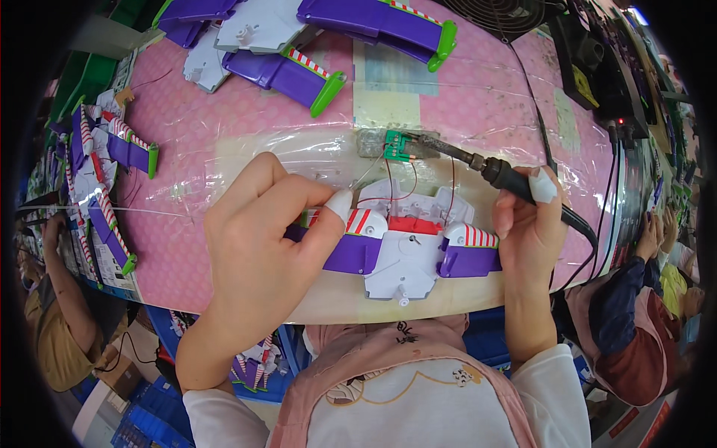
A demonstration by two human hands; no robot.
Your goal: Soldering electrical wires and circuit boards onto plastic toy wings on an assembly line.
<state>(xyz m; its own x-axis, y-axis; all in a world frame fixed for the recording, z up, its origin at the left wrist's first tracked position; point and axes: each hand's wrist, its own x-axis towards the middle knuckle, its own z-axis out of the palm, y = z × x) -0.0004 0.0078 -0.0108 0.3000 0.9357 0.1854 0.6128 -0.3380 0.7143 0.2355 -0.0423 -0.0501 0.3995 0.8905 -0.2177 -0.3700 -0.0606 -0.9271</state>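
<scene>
My right hand [532, 231] grips a soldering iron [509, 178] by its black handle, white tape around one fingertip. The iron's tip rests at a small green circuit board [398, 147] lying on a grey block [369, 143]. Pinched in my left hand [258, 231], also with a white-taped fingertip, is a thin solder wire [367, 175] slanting up to the board. Thin red wires [415, 178] run from the board into a white toy shell [403, 265] with purple, red-striped wings. My left fingers cover part of its left wing.
More winged toy parts [261, 26] lie at the far side, others [104, 172] at the left. A fan grille [499, 9] stands at the back. The iron's cable [586, 228] loops at right. Other people sit on both sides; one person's hands [657, 231] show at right.
</scene>
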